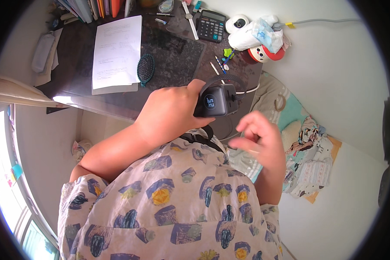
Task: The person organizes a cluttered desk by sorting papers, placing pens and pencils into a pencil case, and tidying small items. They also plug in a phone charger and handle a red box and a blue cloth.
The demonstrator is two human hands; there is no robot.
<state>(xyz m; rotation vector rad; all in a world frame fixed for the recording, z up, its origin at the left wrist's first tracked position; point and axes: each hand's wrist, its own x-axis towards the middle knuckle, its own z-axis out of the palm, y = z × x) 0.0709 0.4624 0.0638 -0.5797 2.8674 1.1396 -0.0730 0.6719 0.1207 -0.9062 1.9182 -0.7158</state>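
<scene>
My left hand (172,107) grips a dark grey power bank (219,109) above the front of the desk. The power bank has a round lit digital display on one face and port openings on the side toward the right. A braided black cable (226,77) loops over its top, with one end at the port side. To the right of the power bank, and apart from it, is my right hand (263,139), slightly blurred. Its fingers are curled but spread from the thumb, and nothing shows between them.
On the dark desk (113,105) lie printed papers (117,55), a hairbrush (145,69), a calculator (212,26), a white wristwatch (190,19) and pencils (217,72). A white camera (237,23) stands near a tissue pack (247,38). A bed with patterned bedding (294,110) is at right.
</scene>
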